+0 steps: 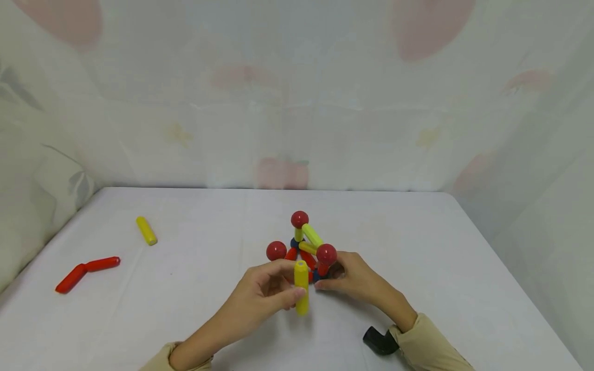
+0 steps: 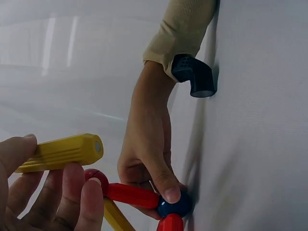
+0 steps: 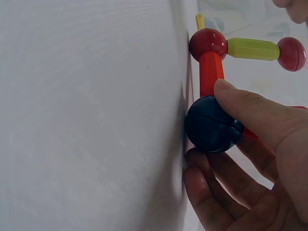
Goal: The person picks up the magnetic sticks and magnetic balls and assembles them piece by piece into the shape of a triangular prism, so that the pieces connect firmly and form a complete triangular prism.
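My left hand (image 1: 260, 291) pinches a yellow magnetic rod (image 1: 301, 296) between thumb and fingers; a small silvery disc shows at its end in the left wrist view. Just beyond stands a frame of coloured rods and balls. Its red balls (image 1: 327, 254) sit on top and at the left, joined by red, yellow and lime green rods (image 1: 312, 235). My right hand (image 1: 357, 278) grips the frame's near dark blue ball (image 3: 214, 125), thumb on top and fingers around the far side. The held yellow rod is apart from the frame.
Another yellow rod (image 1: 146, 230) lies at the left of the white table (image 1: 195, 309). Two red rods (image 1: 103, 264) touch end to end in a bent line nearby. A black elbow-shaped piece (image 1: 380, 341) lies beside the right sleeve. A patterned cloth (image 1: 297, 103) hangs behind the table.
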A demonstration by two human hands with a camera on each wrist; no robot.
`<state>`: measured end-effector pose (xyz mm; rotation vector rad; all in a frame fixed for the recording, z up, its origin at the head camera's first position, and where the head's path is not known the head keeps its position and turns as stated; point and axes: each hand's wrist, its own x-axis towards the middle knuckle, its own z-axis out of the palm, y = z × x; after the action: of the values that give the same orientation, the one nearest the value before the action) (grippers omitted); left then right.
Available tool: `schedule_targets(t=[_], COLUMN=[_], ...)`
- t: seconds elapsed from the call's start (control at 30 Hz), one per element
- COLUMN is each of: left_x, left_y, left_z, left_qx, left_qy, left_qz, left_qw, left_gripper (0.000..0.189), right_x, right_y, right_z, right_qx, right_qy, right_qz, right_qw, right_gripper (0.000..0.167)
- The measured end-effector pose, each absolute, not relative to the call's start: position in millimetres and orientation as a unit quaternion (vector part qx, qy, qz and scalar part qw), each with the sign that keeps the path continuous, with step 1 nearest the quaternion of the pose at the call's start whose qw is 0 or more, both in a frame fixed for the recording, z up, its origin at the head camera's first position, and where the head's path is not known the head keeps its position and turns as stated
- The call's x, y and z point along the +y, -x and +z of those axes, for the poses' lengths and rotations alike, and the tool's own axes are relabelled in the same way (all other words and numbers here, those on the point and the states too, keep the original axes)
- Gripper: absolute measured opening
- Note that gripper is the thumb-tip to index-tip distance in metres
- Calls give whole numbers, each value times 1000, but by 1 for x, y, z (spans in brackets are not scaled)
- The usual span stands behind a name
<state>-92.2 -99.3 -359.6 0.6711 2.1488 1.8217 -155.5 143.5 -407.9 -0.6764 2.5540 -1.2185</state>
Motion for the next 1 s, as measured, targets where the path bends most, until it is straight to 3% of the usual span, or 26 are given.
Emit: schedule_targets(t=[0.2,0.37,0.6,1.0], left_x=[-96,-93,-89,-84], left_y=[97,100,98,95], left_z=[-367,-377,-389,-398], left_qx=[742,738,726,743], left_qy=[-194,-185,-189,-111], left_qz=[614,618,641,654], left_qw=[188,201,164,89], left_gripper=[40,41,38,40], right_x=[143,143,145,146], right_y=[156,156,155,155], right_z=[-409,-408,-407,-405], right_qx=[872,871,868,866], right_qy=[234,237,250,255], right_qz=[-413,-413,-410,-409], right_qw=[120,121,124,131], right_gripper=[29,27,29,30])
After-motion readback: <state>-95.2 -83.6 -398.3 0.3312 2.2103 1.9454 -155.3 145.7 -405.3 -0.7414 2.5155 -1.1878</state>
